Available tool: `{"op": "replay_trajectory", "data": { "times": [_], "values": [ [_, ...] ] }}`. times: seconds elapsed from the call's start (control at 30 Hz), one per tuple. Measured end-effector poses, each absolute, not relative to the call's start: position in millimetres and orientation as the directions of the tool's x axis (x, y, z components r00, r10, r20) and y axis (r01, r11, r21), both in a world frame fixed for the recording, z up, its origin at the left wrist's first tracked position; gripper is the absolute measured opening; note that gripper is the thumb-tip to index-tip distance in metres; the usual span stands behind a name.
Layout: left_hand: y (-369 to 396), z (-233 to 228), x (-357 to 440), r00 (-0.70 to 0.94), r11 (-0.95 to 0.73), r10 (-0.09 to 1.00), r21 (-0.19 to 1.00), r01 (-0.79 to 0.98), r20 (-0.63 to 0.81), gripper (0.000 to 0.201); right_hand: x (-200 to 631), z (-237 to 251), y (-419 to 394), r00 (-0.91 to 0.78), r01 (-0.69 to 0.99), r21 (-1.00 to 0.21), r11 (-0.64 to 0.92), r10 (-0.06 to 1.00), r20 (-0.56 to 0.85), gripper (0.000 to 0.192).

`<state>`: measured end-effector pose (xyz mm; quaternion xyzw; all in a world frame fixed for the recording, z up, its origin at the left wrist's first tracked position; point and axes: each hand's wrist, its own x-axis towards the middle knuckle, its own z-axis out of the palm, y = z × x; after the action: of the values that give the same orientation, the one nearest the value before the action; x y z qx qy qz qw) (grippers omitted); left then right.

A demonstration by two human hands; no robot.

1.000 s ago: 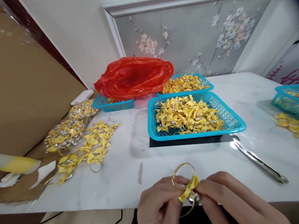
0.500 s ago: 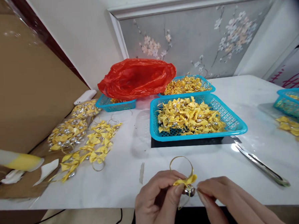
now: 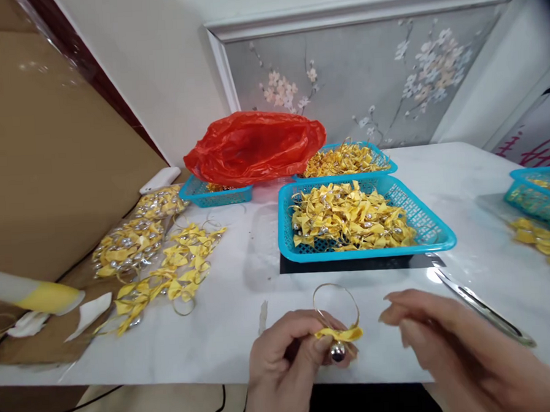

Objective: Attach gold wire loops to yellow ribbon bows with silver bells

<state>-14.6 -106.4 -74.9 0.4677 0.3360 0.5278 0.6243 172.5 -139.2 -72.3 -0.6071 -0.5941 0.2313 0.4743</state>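
My left hand [image 3: 287, 359] pinches a yellow ribbon bow [image 3: 341, 335] between thumb and fingers, above the table's near edge. A round silver bell [image 3: 337, 351] hangs at the front of the bow, and a thin gold cord loop [image 3: 334, 284] stands up behind it. To the right, my right hand [image 3: 452, 338] is away from the bow, slightly smeared by motion. Its thumb and fingertips are a little apart, with nothing visible between them. A slim silver metal tool [image 3: 486, 308] lies on the table just beyond it.
A blue basket [image 3: 367, 251] heaped with yellow bows stands ahead. More blue baskets [image 3: 226, 197] are behind it and at the far right. A red plastic bag [image 3: 253, 149] covers one. Loose bows [image 3: 186, 263], bagged bows [image 3: 127, 244] and a yellow-and-clear cylinder [image 3: 44, 297] lie left.
My right hand has drawn away from the bell to the right and its fingers have parted. My left hand keeps the bow, whose bell now faces me more fully.
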Motion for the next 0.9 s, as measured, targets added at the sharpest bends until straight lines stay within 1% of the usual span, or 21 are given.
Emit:
{"op": "replay_trajectory", "data": {
  "times": [0.03, 0.07, 0.1, 0.13, 0.17, 0.23, 0.3, 0.37, 0.43, 0.6, 0.7, 0.8, 0.87, 0.9],
  "values": [
    [-105.3, -73.7, -14.5, 0.253, 0.067, 0.967, 0.919, -0.387, 0.036, 0.012, 177.6, -71.5, -132.6, 0.134, 0.393, -0.911, 0.124, 0.973, 0.191, 0.022],
    [-104.7, -72.7, -14.1, 0.291, 0.125, 0.957, 0.902, -0.414, 0.001, 0.011, 180.6, -70.8, -125.9, 0.026, 0.254, -0.964, 0.072, 0.996, 0.081, 0.026],
    [-104.4, -72.1, -13.5, 0.335, 0.177, 0.942, 0.886, -0.428, -0.026, 0.010, 181.4, -70.4, -119.4, -0.061, 0.110, -0.994, -0.016, 0.998, -0.023, 0.029],
    [-104.5, -71.8, -12.9, 0.376, 0.225, 0.925, 0.873, -0.432, -0.053, 0.011, 180.1, -70.2, -113.8, -0.173, -0.031, -0.993, -0.116, 0.979, -0.109, 0.031],
    [-104.8, -71.6, -12.4, 0.413, 0.271, 0.907, 0.863, -0.426, -0.081, 0.013, 177.4, -70.3, -109.1, -0.294, -0.153, -0.966, -0.210, 0.943, -0.159, 0.032],
    [-105.5, -71.4, -11.8, 0.460, 0.344, 0.876, 0.855, -0.388, -0.144, 0.017, 170.3, -70.9, -103.2, -0.473, -0.331, -0.872, -0.361, 0.863, -0.178, 0.034],
    [-105.7, -70.4, -11.8, 0.474, 0.390, 0.855, 0.863, -0.321, -0.210, 0.021, 165.3, -71.2, -100.9, -0.562, -0.413, -0.800, -0.435, 0.813, -0.151, 0.034],
    [-105.1, -68.5, -11.7, 0.476, 0.409, 0.842, 0.876, -0.255, -0.254, 0.025, 164.7, -71.2, -100.2, -0.587, -0.421, -0.784, -0.456, 0.796, -0.148, 0.034],
    [-104.0, -66.3, -11.0, 0.483, 0.415, 0.833, 0.883, -0.219, -0.272, 0.028, 167.7, -71.4, -99.5, -0.590, -0.388, -0.808, -0.443, 0.793, -0.152, 0.035],
    [-102.3, -66.7, -8.9, 0.517, 0.443, 0.806, 0.873, -0.204, -0.288, 0.031, 175.1, -74.6, -97.2, -0.554, -0.335, -0.859, -0.387, 0.818, -0.153, 0.034],
    [-102.8, -71.0, -11.8, 0.512, 0.495, 0.785, 0.851, -0.178, -0.349, 0.041, 176.5, -75.6, -96.5, -0.523, -0.334, -0.877, -0.346, 0.842, -0.133, 0.037],
    [-103.7, -71.1, -16.8, 0.539, 0.537, 0.724, 0.842, -0.049, -0.430, 0.056, 178.2, -75.8, -95.4, -0.484, -0.315, -0.900, -0.302, 0.867, -0.122, 0.034],
    [-104.2, -66.7, -19.1, 0.533, 0.505, 0.706, 0.859, 0.082, -0.466, 0.056, 179.7, -76.5, -94.5, -0.475, -0.293, -0.909, -0.298, 0.870, -0.132, 0.030],
    [-104.5, -63.5, -19.6, 0.512, 0.478, 0.719, 0.869, 0.129, -0.471, 0.054, 180.5, -77.0, -94.1, -0.474, -0.278, -0.914, -0.297, 0.870, -0.139, 0.030]
  ]
}}
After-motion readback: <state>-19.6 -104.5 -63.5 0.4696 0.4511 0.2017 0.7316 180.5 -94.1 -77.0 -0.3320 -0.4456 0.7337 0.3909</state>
